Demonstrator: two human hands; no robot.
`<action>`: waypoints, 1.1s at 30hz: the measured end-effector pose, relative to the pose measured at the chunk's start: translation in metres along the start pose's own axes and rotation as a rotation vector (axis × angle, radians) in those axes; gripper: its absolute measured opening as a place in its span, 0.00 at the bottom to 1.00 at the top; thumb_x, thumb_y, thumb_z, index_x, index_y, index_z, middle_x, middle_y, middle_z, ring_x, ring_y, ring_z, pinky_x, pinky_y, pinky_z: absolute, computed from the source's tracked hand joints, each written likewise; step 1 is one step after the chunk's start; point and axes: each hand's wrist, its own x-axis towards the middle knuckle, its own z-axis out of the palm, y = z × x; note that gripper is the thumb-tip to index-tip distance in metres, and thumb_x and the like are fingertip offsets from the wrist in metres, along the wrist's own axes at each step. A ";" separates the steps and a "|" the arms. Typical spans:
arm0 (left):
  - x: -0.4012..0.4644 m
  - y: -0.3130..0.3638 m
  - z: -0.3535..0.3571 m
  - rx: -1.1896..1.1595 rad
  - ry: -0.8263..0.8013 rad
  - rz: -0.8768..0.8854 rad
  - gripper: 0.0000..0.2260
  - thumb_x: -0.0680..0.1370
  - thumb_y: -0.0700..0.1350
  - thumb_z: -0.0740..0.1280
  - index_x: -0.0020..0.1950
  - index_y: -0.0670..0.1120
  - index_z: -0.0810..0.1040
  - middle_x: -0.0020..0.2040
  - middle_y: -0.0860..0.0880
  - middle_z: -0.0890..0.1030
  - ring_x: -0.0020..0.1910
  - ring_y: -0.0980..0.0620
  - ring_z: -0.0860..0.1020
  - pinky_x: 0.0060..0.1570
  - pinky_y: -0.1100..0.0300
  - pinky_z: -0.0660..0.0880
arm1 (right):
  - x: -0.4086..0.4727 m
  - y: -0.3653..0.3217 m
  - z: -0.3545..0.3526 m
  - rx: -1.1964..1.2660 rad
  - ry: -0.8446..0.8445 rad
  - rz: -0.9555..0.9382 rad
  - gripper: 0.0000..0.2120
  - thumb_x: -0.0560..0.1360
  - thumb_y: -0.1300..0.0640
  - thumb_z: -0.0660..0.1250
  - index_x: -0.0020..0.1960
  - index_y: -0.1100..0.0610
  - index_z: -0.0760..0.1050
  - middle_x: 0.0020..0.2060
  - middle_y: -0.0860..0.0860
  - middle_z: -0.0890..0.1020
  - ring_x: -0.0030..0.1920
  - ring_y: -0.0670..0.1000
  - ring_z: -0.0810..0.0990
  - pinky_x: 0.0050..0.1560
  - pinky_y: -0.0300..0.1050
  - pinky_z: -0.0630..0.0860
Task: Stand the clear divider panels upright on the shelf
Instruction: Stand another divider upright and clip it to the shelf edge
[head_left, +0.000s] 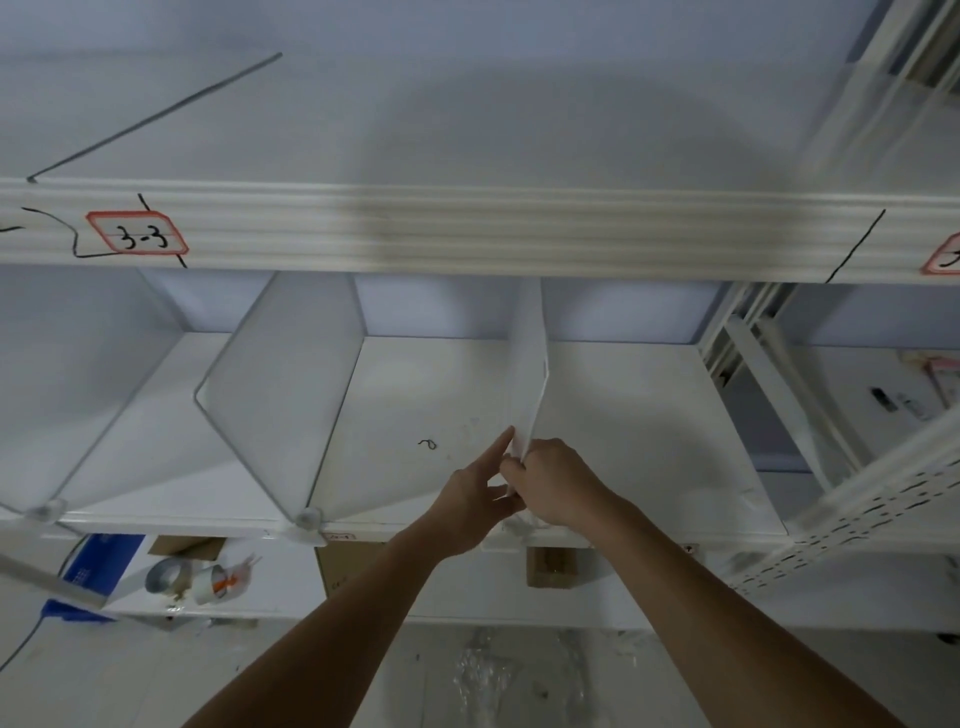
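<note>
A clear divider panel (527, 364) stands upright on the white shelf (649, 441), running from the front edge to the back wall. My right hand (556, 480) grips its front lower end. My left hand (475, 499) pinches the same end from the left, fingers pointing up along the panel. Two other clear divider panels stand upright further left, one in the middle (280, 395) with a round clip at its front foot, one at the far left (78, 410).
The upper shelf's front rail (467, 228) carries a red-framed label "3-3" (136, 234). Below the shelf lie tape rolls (171, 574), a blue crate (98, 561) and cardboard boxes (553, 566). A perforated white upright (852, 519) stands at the right.
</note>
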 end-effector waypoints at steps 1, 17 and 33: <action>0.000 0.000 0.001 -0.019 -0.002 -0.011 0.38 0.80 0.43 0.70 0.83 0.59 0.52 0.75 0.54 0.74 0.70 0.50 0.77 0.71 0.53 0.69 | 0.000 -0.001 -0.001 -0.010 -0.003 -0.002 0.19 0.83 0.50 0.56 0.54 0.62 0.80 0.49 0.56 0.86 0.45 0.54 0.86 0.54 0.49 0.83; 0.024 -0.018 0.000 0.216 -0.103 0.005 0.53 0.77 0.42 0.72 0.79 0.62 0.29 0.55 0.45 0.85 0.48 0.48 0.86 0.57 0.47 0.82 | 0.002 -0.003 0.011 0.072 -0.052 0.098 0.15 0.82 0.52 0.57 0.48 0.62 0.76 0.44 0.58 0.84 0.45 0.58 0.84 0.46 0.51 0.79; 0.011 -0.026 0.024 0.419 -0.005 -0.114 0.30 0.80 0.38 0.58 0.81 0.40 0.51 0.43 0.43 0.83 0.38 0.47 0.82 0.38 0.55 0.77 | 0.007 0.009 0.042 -0.221 -0.014 0.001 0.25 0.84 0.57 0.54 0.79 0.61 0.57 0.53 0.63 0.81 0.44 0.60 0.79 0.46 0.52 0.79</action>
